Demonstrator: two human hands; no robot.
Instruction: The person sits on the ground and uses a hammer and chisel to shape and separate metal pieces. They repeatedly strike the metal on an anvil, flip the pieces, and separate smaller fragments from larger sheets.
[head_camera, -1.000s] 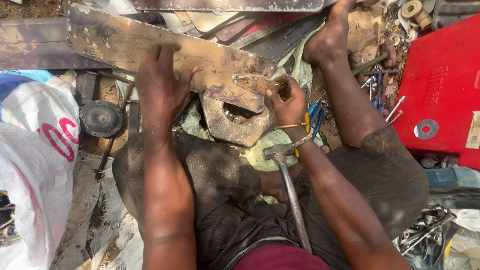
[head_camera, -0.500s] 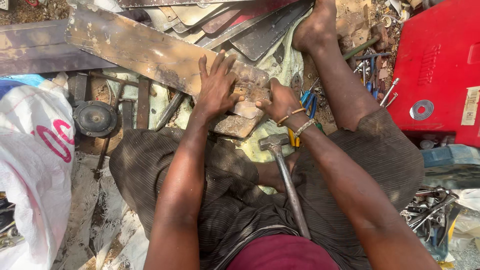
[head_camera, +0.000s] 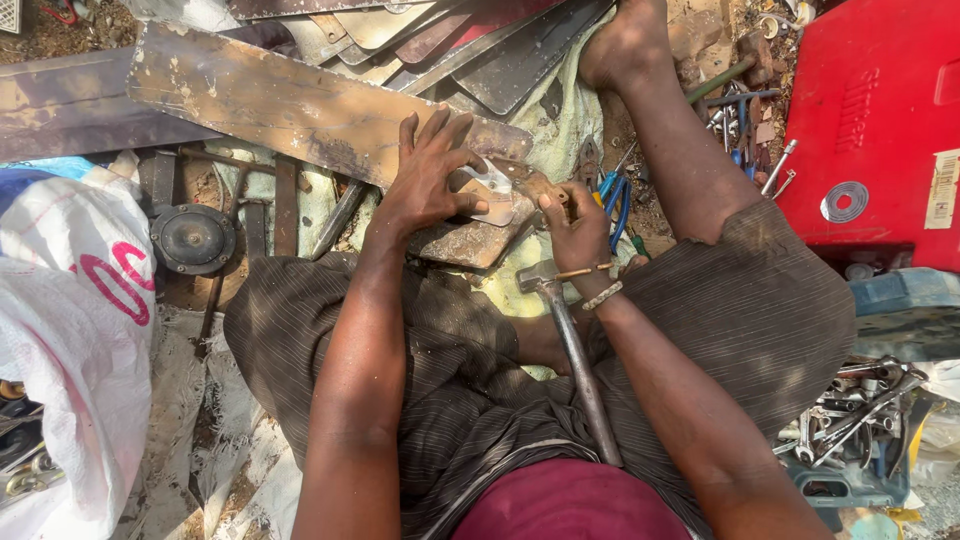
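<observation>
- Big red metal box (head_camera: 880, 110) fills the upper right corner, a round silver washer (head_camera: 844, 201) lying flat on its top.
- White woven plastic sack with pink print (head_camera: 70, 300) along the left edge, on the ground.
- Long rusty flat metal plate (head_camera: 280, 105) runs from upper left toward centre, lying over a stack of grey and reddish sheet-metal offcuts (head_camera: 450, 40).
- Person sits on the ground in dark striped trousers (head_camera: 480, 400), knees spread, bare foot (head_camera: 625, 45) stretched to the top of view beside the offcuts.
- Rusty chunky metal bracket with a shiny cut edge (head_camera: 480, 215) sits at centre between the knees, at the near end of the long plate, touching it.
- Left hand (head_camera: 430, 175) pressed flat on the bracket, fingers spread and lapping onto the plate; grip not clenched, only holding it down.
- Right hand (head_camera: 578, 225), beaded bracelet at the wrist, is just right of the bracket; fingers curled tight at its right edge, pinching some small piece; too hidden to tell what.
- Steel hammer with long grey handle (head_camera: 575, 350) lies in the lap, head just under the right wrist, handle pointing toward the camera; neither hand holds it.
- Round black metal disc part (head_camera: 192, 238) on the ground, left of the left knee.
- Open tray of spanners and wrenches (head_camera: 850, 420) at lower right.
- Blue-handled pliers (head_camera: 612, 195) on the ground just beyond the right hand.
</observation>
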